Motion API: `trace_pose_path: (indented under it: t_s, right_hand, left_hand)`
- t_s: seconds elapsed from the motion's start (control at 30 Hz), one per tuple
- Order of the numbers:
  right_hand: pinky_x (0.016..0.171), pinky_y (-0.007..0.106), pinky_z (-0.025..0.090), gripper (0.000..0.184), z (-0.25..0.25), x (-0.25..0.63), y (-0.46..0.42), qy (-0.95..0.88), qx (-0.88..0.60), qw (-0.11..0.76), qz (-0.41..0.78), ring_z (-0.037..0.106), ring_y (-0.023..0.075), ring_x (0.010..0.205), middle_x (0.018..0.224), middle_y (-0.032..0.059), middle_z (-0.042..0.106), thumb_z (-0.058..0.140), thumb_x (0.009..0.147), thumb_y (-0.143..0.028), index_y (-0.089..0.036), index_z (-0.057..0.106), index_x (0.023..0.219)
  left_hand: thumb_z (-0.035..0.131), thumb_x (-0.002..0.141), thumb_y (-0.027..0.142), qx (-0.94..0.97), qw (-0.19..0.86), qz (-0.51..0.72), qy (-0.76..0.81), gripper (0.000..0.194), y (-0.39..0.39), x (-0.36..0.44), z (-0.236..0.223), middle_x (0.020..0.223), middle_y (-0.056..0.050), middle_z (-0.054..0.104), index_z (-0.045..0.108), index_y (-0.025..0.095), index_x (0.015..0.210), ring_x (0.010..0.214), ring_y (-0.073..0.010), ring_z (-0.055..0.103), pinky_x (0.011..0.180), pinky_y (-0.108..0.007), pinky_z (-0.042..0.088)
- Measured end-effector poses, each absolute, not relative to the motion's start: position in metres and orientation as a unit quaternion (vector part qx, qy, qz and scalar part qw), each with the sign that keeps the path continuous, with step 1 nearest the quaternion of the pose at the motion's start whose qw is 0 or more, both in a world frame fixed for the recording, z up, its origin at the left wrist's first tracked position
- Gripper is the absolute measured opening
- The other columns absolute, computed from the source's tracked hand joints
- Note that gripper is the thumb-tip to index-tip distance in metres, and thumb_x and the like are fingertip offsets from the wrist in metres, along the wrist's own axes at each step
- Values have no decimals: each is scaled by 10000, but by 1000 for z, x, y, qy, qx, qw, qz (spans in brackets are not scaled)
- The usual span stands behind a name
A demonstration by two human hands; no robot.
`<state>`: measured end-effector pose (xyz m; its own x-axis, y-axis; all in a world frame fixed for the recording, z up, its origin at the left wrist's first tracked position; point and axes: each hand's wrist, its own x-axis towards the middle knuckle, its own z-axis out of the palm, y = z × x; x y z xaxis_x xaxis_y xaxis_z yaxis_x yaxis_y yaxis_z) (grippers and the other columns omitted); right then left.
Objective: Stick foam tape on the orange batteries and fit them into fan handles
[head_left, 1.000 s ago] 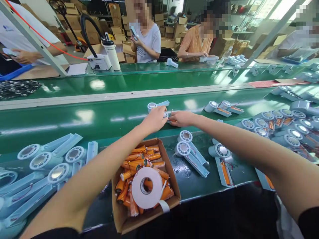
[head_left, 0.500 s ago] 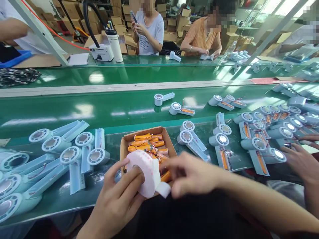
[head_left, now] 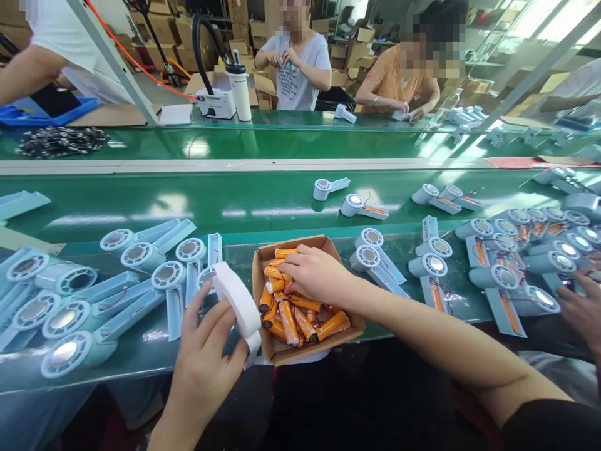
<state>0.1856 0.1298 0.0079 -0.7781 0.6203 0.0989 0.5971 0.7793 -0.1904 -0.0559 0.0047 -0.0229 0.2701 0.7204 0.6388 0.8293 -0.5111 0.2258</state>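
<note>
My left hand grips a roll of white tape, turned nearly edge-on, with a loose end hanging at its lower side. It is just left of an open cardboard box full of orange cylindrical batteries with thin wires. My right hand reaches into the back of that box. Its fingers are bent and closed on an orange battery among the others; the fingertips are partly hidden. Light-blue fan housings with round heads and open handles lie left of the box.
More fan housings, some with orange batteries in their handles, crowd the right side. A green conveyor belt runs behind the bench. A co-worker's hand is at the right edge. Other people stand or sit across the line, near a white bottle.
My right hand has left the tape's loose end and moved into the battery box. My left hand has shifted left and turned the roll edge-on. The view has swung left.
</note>
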Motion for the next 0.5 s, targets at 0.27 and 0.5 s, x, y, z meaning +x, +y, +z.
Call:
trace_pose_path:
  t_s: [0.27, 0.5]
  right_hand:
    - [916, 376, 609, 169, 36, 233, 114, -754, -354, 425, 355, 740, 223, 1040, 1108, 54, 797, 787, 917, -261, -272, 816, 1083]
    - [787, 287, 664, 415, 53, 254, 79, -577, -315, 482, 579, 790, 188, 982, 1071, 42, 830, 895, 828, -256, -265, 754, 1219]
  left_hand:
    - [620, 988, 109, -818, 90, -323, -467, 182, 2, -48, -12, 1117, -112, 731, 658, 164, 1158, 1331, -388, 544, 1075, -576, 561]
    - [581, 1000, 84, -854, 104, -285, -422, 239, 7, -34, -3, 1138, -87, 746, 692, 174, 1191, 1395, -370, 493, 1058, -484, 582]
